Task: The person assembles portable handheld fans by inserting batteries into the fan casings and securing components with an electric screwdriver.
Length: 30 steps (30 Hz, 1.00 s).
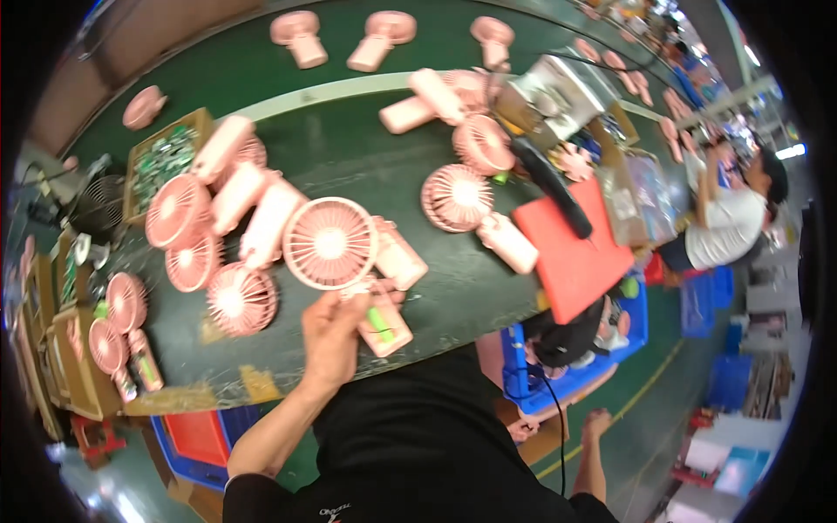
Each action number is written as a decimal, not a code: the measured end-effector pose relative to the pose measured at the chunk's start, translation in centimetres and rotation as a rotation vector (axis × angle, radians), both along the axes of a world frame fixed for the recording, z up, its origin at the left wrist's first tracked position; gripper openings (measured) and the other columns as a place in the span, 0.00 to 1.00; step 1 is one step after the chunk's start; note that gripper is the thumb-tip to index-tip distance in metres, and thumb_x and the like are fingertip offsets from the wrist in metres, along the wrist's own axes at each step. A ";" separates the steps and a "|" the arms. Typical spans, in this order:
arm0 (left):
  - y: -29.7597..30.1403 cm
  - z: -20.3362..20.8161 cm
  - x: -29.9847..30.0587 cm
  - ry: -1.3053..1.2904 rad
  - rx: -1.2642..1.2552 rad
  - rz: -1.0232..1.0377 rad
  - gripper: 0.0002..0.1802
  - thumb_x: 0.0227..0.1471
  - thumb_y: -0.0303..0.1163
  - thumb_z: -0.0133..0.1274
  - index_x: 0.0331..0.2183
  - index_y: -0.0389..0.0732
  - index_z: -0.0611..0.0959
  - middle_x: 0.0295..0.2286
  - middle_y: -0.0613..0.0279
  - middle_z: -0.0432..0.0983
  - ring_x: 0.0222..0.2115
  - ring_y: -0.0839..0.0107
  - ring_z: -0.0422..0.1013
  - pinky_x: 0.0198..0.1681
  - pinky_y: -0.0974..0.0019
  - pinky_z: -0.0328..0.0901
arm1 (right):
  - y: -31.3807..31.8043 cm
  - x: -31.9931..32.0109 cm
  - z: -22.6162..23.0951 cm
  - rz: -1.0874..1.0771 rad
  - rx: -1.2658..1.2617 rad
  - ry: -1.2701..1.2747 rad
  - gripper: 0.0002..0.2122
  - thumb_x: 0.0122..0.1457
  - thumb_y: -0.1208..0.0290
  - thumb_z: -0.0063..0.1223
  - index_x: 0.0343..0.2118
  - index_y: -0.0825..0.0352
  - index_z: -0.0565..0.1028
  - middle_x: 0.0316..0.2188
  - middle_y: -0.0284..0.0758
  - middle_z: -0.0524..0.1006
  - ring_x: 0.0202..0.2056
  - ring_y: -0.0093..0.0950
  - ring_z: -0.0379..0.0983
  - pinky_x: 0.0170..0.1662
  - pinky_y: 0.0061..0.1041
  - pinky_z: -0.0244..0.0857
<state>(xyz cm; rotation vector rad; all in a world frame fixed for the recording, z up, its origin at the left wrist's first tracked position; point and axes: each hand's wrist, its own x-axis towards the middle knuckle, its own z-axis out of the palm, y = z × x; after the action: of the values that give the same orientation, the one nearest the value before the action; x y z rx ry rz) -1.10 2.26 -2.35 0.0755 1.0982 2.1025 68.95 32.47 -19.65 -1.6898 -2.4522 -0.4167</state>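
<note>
My left hand (330,336) is closed on a pink handheld fan (332,243) near the table's front edge. Its round grille points away from me, and the opened handle (384,327) shows a green battery inside with a thin dark wire. Another pink fan handle (400,254) lies just beyond, partly hidden by the held fan. Away from the table, my right hand (597,424) hangs low at my right side, beside a blue crate (641,327). It looks curled, but its fingers are too small and blurred to read.
Several pink fans (179,211) crowd the table's left, by a box of green circuit boards (205,122). To the right lie more fans (458,198), a red-orange sheet (580,253) and a black tool (551,187). A co-worker (741,213) sits at far right.
</note>
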 end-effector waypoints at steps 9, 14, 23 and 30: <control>-2.6 1.0 2.1 -0.020 -0.024 0.021 0.15 0.60 0.28 0.46 0.45 0.28 0.73 0.43 0.44 0.75 0.42 0.56 0.75 0.46 0.55 0.72 | -8.4 -53.6 22.2 0.859 -0.528 0.662 0.07 0.54 0.80 0.56 0.36 0.72 0.76 0.24 0.33 0.78 0.24 0.18 0.72 0.27 0.20 0.65; -3.6 2.0 2.7 -0.140 -0.027 0.034 0.16 0.61 0.30 0.46 0.46 0.28 0.72 0.43 0.46 0.75 0.43 0.56 0.75 0.46 0.55 0.72 | -13.4 -66.4 21.1 1.210 -0.403 0.365 0.23 0.50 0.66 0.63 0.46 0.72 0.70 0.33 0.44 0.75 0.33 0.40 0.75 0.32 0.35 0.69; -2.7 1.7 2.2 -0.258 -0.006 0.045 0.17 0.59 0.29 0.46 0.46 0.27 0.72 0.44 0.43 0.74 0.45 0.53 0.74 0.49 0.52 0.70 | -11.6 -67.0 19.6 1.027 -1.030 0.561 0.11 0.52 0.74 0.56 0.37 0.73 0.70 0.21 0.36 0.75 0.24 0.28 0.74 0.25 0.27 0.65; -0.3 1.6 1.3 -0.321 0.093 0.040 0.16 0.60 0.32 0.47 0.45 0.31 0.73 0.44 0.47 0.75 0.47 0.57 0.73 0.51 0.56 0.68 | -11.0 -61.0 20.2 0.426 -1.929 1.258 0.19 0.62 0.66 0.47 0.50 0.76 0.67 0.36 0.42 0.75 0.24 0.30 0.74 0.18 0.24 0.65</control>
<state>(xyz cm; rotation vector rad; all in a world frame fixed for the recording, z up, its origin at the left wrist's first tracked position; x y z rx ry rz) 0.18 1.94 -0.73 -0.2337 0.8163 2.1096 7.94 21.42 0.52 -0.6221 -1.4899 2.6329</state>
